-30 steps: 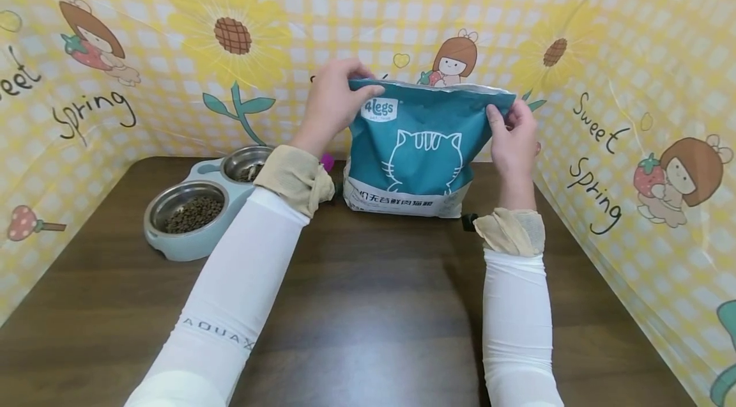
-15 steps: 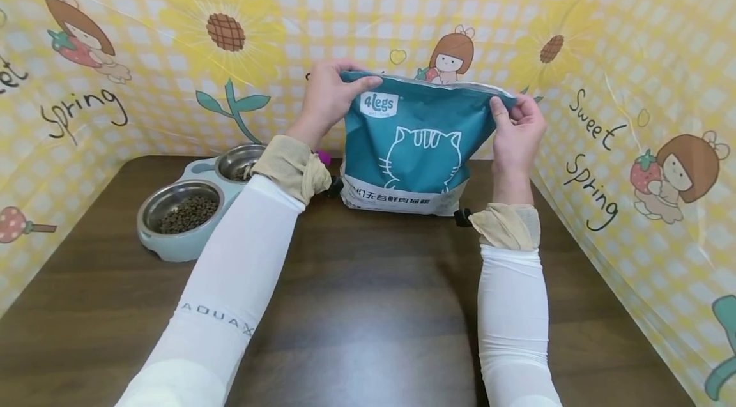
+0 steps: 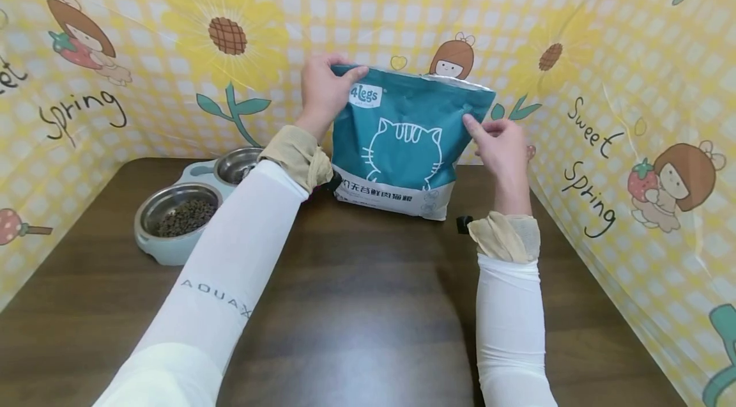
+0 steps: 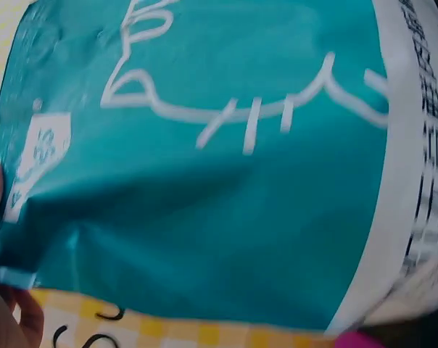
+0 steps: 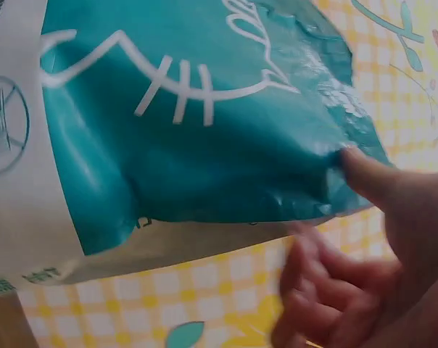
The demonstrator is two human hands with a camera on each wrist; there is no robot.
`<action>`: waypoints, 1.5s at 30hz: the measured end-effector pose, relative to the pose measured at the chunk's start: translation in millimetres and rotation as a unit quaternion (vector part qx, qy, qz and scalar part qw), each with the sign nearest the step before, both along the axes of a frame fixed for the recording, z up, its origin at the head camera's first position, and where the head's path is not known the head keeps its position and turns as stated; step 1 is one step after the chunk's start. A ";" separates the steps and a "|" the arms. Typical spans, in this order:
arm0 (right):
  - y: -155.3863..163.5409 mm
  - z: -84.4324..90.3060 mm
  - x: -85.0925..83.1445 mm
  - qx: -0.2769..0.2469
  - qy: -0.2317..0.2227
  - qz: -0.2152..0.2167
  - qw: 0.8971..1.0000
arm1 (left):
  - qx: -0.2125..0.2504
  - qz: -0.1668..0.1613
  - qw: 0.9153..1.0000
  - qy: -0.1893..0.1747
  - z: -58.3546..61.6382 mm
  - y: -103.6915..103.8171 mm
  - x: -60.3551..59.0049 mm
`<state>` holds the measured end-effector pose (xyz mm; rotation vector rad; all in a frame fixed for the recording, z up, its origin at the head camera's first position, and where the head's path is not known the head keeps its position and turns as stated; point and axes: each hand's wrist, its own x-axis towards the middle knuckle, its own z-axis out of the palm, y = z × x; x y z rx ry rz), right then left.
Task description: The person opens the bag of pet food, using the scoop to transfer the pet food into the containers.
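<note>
Since the earlier frames the teal cat-food bag [image 3: 405, 135] has tipped so its top leans toward the left hand's side, and the right hand [image 3: 501, 145] has slid down from the top corner to the bag's right edge, lower than before. The left hand [image 3: 324, 92] grips the bag's top left corner, thumb across the front beside the white logo patch and fingers curled behind. The right hand touches the bag's side edge with its thumb on the front face; in the right wrist view the other fingers hang loosely curled behind the bag, not plainly closed on it, so it reads as a light touch more than a firm grasp. The bag stands between the two hands on the dark wooden table [image 3: 368, 305], its white bottom band resting on the surface. To the outer side of the left forearm sits a pale blue double feeder [image 3: 172, 244]; its nearer steel bowl [image 3: 179, 215] holds brown kibble. A yellow checked backdrop [image 3: 604, 43] rises behind the hands.
</note>
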<state>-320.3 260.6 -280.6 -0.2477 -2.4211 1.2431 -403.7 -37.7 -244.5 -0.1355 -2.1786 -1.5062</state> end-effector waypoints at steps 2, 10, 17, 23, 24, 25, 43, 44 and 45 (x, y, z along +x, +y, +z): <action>-1.3 0.1 -1.5 0.028 -0.034 0.041 0.998 | 0.000 0.029 1.000 0.003 -1.0 -0.6 0.7; -9.6 -17.2 -24.7 -0.100 0.062 0.039 0.992 | 0.037 0.021 0.999 0.023 -2.8 -9.4 2.6; -17.5 -25.5 -43.0 -0.207 0.126 0.037 0.970 | 0.060 -0.015 0.997 0.039 -0.3 -8.1 8.2; -16.6 -31.7 -51.4 -0.229 0.132 0.000 0.964 | 0.015 -0.066 0.998 0.015 -2.1 -2.7 12.3; -15.5 -32.8 -51.9 -0.227 0.129 -0.006 0.965 | 0.000 -0.075 0.997 0.009 -3.0 -2.3 12.6; -14.1 -33.5 -52.0 -0.225 0.125 -0.009 0.966 | -0.015 -0.085 0.996 0.004 -3.5 -2.1 13.0; 8.4 3.8 0.9 0.075 -0.059 -0.001 0.995 | -0.144 -0.117 0.983 0.013 -29.2 -67.1 78.4; 7.2 7.7 7.1 0.102 -0.073 0.005 0.992 | -0.175 -0.103 0.979 0.018 -32.6 -77.7 84.4; 5.0 11.3 13.1 0.127 -0.085 0.015 0.988 | -0.211 -0.089 0.973 0.026 -35.8 -88.9 90.1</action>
